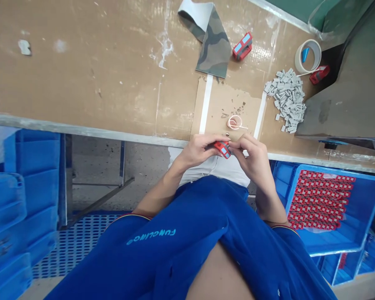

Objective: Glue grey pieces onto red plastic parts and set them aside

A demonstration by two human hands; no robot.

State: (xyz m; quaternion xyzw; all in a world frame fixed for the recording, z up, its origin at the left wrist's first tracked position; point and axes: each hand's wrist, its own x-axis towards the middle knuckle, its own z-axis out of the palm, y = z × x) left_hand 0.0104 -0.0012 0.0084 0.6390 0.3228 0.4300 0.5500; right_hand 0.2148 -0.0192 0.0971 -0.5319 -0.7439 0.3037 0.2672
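A small red toy car (222, 149) with pale blue windows is gripped by the fingers of my left hand (201, 148), over the front edge of the table. My right hand (251, 152) is closed in a pinch against the car's right side; whatever is between its fingertips is too small to make out. Just beyond my hands stands a small clear cup (234, 122) with a thin white stick in it. A heap of small grey plastic pieces (287, 98) lies farther right on the table.
Another red toy car (243, 46) sits beside a camouflage-patterned strip (215, 46). A tape roll (308, 56) and a third red car (319, 75) lie near a large dark box (346, 91). Below right, a blue crate (359, 212) holds rows of red cars. Blue bins (34, 158) stand left.
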